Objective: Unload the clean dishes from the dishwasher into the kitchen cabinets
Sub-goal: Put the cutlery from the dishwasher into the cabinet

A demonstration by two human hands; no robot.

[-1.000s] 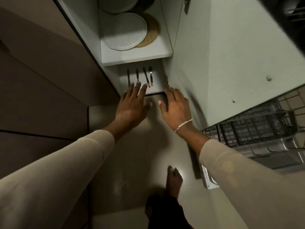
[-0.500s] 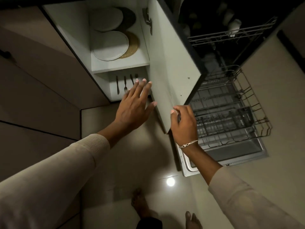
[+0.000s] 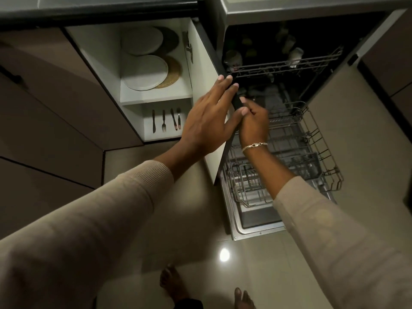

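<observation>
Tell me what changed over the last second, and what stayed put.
Both hands left the cabinet's bottom shelf and moved to the cabinet door. The left hand now lies flat on its inner face, and the right hand has taken hold of its dark edge. The door appears to have swung further round. The cutlery on the bottom shelf and the plates above stayed where they were.

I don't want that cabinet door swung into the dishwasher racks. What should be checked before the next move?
1. Both hands on the cabinet door: ok; left hand and right hand meet at its edge.
2. Firmness of grip: cannot tell.
3. Plates on the shelf: ok.
4. Cutlery inside the cabinet floor: ok.
5. Lower rack out beside the door: not ok, close.
6. Upper rack emptied: not ok.
</observation>
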